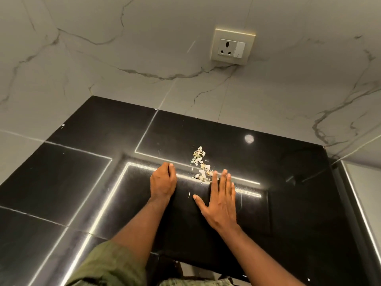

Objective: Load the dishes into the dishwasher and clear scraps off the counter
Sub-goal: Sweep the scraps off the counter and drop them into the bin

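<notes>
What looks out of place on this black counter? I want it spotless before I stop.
A loose pile of pale scraps lies mid-counter, just past the right hand's fingertips. One stray bit sits between the hands, and a white fleck near the far left edge.

Both bare forearms reaching forward, left hand (162,182) curled into a loose fist, knuckles up, right hand (219,200) flat, palm down, fingers straight and together, thumb spread leftward

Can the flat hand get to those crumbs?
Probably yes. The right hand lies flat on the counter, its fingers already at the edge of the scraps, with nothing between them.
</notes>
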`<action>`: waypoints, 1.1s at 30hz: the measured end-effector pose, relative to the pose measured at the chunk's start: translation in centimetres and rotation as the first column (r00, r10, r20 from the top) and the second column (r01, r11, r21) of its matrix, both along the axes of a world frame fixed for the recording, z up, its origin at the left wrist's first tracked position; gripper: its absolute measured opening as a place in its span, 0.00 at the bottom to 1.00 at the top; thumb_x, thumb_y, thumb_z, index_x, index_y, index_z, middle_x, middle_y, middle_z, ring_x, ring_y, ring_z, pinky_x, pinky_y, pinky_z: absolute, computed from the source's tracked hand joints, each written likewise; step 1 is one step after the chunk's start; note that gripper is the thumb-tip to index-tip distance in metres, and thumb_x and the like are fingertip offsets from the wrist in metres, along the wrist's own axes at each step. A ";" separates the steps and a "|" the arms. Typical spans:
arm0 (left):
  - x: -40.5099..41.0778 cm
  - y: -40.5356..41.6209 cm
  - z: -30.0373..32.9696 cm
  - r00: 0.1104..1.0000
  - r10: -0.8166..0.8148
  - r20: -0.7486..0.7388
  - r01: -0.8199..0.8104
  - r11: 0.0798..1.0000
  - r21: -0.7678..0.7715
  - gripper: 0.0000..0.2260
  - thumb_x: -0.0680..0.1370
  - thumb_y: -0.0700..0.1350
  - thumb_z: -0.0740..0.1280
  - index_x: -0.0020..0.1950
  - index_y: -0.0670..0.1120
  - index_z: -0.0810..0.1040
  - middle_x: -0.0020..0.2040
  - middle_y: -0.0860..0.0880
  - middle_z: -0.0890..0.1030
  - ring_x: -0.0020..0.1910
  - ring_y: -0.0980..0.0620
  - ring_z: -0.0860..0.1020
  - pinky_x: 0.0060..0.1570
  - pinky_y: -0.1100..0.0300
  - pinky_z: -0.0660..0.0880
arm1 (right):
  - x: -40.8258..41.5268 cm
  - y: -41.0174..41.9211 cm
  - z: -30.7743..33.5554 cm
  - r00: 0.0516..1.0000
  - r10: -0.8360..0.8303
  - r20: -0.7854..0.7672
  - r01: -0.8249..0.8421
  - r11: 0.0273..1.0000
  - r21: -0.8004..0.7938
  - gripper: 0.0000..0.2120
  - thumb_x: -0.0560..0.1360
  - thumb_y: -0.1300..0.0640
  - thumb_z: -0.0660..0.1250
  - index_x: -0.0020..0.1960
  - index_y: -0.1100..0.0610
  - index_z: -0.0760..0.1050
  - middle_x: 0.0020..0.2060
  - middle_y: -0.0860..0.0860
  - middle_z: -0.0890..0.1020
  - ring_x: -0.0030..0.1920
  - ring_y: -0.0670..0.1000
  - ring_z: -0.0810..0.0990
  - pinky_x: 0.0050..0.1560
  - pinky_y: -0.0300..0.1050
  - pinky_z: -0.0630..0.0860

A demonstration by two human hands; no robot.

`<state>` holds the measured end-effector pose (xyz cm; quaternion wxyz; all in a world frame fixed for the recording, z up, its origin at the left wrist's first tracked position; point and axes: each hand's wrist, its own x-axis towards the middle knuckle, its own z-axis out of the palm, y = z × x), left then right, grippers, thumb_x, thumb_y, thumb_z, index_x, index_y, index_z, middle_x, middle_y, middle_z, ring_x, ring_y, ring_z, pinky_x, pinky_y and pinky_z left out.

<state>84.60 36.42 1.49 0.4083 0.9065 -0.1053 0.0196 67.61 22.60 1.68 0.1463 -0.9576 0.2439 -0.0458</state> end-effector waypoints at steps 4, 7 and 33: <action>0.9 0.0 -0.5 1.000 -0.018 -0.008 0.018 0.999 0.027 0.18 0.83 0.56 0.56 0.38 0.48 0.71 0.29 0.52 0.78 0.30 0.49 0.78 0.38 0.48 0.78 | 1.0 -0.7 -0.2 0.992 -0.054 -0.115 0.055 0.998 0.009 0.58 0.74 0.18 0.45 0.84 0.59 0.32 0.83 0.57 0.33 0.82 0.53 0.29 0.84 0.55 0.37; 0.5 -0.2 -0.3 0.999 -0.025 0.041 0.024 0.999 0.022 0.17 0.84 0.52 0.59 0.38 0.47 0.71 0.29 0.51 0.76 0.29 0.49 0.76 0.36 0.48 0.76 | 2.4 -1.6 0.0 0.994 -0.037 -0.105 0.040 0.999 0.021 0.60 0.73 0.16 0.44 0.83 0.60 0.32 0.83 0.56 0.34 0.83 0.53 0.30 0.84 0.53 0.37; 0.2 0.1 1.8 0.984 -0.036 -0.176 -0.022 0.948 -0.318 0.23 0.86 0.55 0.58 0.37 0.47 0.79 0.28 0.46 0.79 0.24 0.50 0.79 0.27 0.47 0.80 | 11.7 -7.5 0.7 0.832 0.538 0.135 -0.544 0.745 0.385 0.21 0.87 0.47 0.55 0.80 0.38 0.65 0.78 0.37 0.67 0.79 0.34 0.60 0.81 0.43 0.56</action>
